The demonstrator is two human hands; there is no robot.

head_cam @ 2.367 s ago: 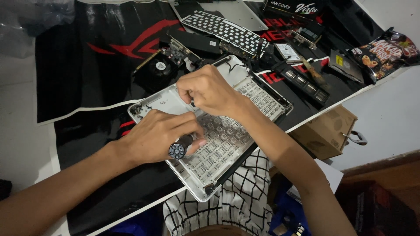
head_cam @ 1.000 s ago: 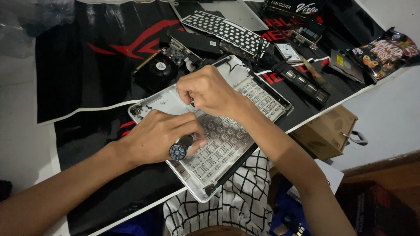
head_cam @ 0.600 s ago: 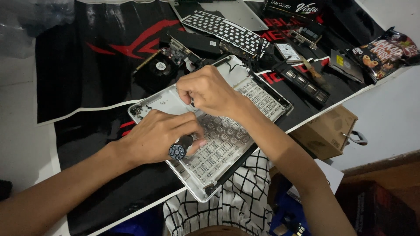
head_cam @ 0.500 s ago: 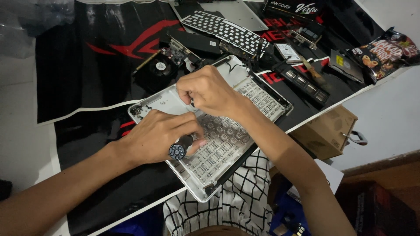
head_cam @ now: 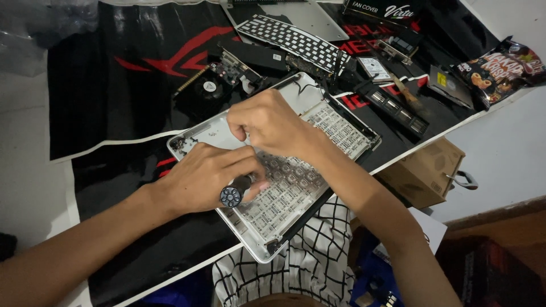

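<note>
Lay flat on the black and red mat point(head_cam: 131, 62), one corner jutting over the near table edge: an opened silver laptop shell point(head_cam: 210, 133), underside of the keyboard up. Hid much of the shell's middle, both hands. Curled the left hand point(head_cam: 207, 179) around a screwdriver point(head_cam: 234, 194), fingers closed on the dark handle; showed only the round, dimpled butt end, with shaft and tip lost under the fingers. Bent over the shell's far half, the right hand point(head_cam: 273, 120), fingertips pinched down toward the pale panel; could not be made out whether anything was gripped, the contact point being covered by the knuckles. Beyond the shell: a graphics card with a round fan point(head_cam: 210, 88), touching or nearly touching the shell's far edge. Farther beyond: a loose black keyboard point(head_cam: 293, 38), partly overlapping a grey panel cut off by the frame. Right of the shell, below the table edge: a cardboard box point(head_cam: 424, 173).
</note>
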